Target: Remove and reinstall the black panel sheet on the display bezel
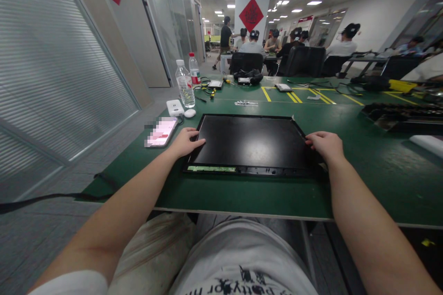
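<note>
A flat black screen panel (251, 143) lies on the green table mat (263, 191) in front of me, a thin green circuit strip along its near edge. My left hand (187, 142) rests on the panel's left edge, fingers curled over the rim. My right hand (325, 145) grips the right edge, fingers bent down around it. Both forearms reach in from the bottom of the view.
A phone (162, 132), a white charger (175, 107), a white mouse-like object (189, 113) and two water bottles (185, 84) sit at the left. Tools and small devices lie farther back; a dark tray (401, 115) is at the right. Several people sit at distant tables.
</note>
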Available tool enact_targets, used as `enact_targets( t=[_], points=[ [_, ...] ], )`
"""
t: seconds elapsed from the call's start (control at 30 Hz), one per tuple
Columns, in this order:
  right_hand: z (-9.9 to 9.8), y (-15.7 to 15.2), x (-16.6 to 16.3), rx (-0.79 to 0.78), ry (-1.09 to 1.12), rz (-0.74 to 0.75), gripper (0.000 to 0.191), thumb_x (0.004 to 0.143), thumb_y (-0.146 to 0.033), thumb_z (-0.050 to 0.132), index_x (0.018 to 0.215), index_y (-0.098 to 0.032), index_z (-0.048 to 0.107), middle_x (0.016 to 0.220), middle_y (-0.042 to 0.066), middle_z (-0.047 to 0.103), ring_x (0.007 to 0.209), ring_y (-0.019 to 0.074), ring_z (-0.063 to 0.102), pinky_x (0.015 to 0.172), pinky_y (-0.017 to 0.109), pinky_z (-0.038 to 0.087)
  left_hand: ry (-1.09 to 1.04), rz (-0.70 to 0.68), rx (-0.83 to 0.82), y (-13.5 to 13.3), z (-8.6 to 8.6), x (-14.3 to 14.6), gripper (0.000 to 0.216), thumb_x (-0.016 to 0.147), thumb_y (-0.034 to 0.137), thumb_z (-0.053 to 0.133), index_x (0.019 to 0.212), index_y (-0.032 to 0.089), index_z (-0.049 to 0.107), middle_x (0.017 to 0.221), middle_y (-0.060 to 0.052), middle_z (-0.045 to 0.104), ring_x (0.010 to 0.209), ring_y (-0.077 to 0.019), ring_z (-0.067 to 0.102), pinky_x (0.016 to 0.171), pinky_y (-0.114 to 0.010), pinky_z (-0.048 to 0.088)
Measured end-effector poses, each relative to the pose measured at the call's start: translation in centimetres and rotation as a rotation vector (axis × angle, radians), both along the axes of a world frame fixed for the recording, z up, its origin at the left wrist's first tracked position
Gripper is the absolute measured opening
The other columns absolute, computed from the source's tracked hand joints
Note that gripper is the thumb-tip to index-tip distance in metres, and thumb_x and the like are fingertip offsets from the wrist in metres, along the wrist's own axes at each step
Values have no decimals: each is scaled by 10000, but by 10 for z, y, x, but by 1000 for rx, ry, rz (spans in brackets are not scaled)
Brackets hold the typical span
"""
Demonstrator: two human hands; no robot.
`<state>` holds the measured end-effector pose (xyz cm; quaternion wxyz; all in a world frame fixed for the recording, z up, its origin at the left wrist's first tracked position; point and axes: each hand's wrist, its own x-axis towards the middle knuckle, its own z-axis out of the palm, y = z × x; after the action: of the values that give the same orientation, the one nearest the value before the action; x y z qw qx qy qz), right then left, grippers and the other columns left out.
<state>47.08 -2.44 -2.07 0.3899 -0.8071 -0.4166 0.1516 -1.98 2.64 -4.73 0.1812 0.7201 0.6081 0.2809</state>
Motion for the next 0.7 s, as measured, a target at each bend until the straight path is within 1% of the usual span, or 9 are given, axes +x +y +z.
enact_targets(
  t=[0.13, 0.27, 0.37, 0.43, 0.5, 0.57, 0.7],
  points=[
    [-1, 1, 1, 5, 5, 4, 106, 746, -272, 681, 731, -214, 769, 746, 52, 773, 589, 181, 644, 662, 331, 518, -120, 4, -3, 0, 3, 2, 546, 682, 581, 812, 1044, 172, 830, 1325, -151, 648, 1308, -382, 602, 1185, -482, 447],
    [-5, 4, 5, 22, -3, 3, 109, 741, -271, 673, 719, -214, 763, 713, 52, 764, 584, 181, 644, 673, 332, 526, -330, 18, -25, -5, 8, 7, 490, 620, 543, 884, 962, 196, 839, 1328, -130, 700, 1262, -377, 642, 1128, -474, 494],
    [-8, 5, 7, 26, -11, 11, 110, 742, -280, 676, 740, -219, 767, 726, 51, 770, 585, 185, 650, 672, 336, 530, -506, 93, -26, -10, 13, 12, 529, 543, 503, 949, 958, 196, 836, 1327, -133, 730, 1245, -376, 660, 1117, -474, 500],
    [-9, 6, 8, 21, -6, 12, 108, 746, -284, 678, 752, -221, 765, 737, 52, 773, 589, 188, 655, 676, 342, 536, -623, 125, -48, -14, 16, 16, 570, 529, 470, 966, 1005, 189, 829, 1253, -134, 768, 1211, -369, 682, 1103, -479, 512],
    [-8, 5, 7, 17, 0, 8, 107, 750, -283, 675, 752, -220, 761, 738, 54, 773, 592, 190, 658, 690, 347, 544, -747, 111, -99, -17, 19, 19, 607, 544, 443, 962, 1069, 176, 817, 1152, -122, 800, 1141, -354, 716, 1073, -488, 535],
    [-8, 5, 6, 20, -3, 9, 111, 754, -284, 672, 750, -218, 761, 739, 56, 771, 596, 189, 659, 707, 349, 551, -860, 80, -144, -19, 22, 23, 592, 579, 401, 946, 1102, 164, 806, 1081, -107, 814, 1090, -335, 739, 1042, -479, 560],
    [-6, 2, 4, 22, -12, 7, 116, 758, -282, 668, 757, -217, 763, 739, 56, 765, 602, 187, 661, 712, 344, 559, -1022, 109, -178, -20, 28, 29, 480, 700, 314, 858, 1143, 143, 789, 1048, -103, 821, 1088, -301, 751, 1020, -435, 579]
  ],
)
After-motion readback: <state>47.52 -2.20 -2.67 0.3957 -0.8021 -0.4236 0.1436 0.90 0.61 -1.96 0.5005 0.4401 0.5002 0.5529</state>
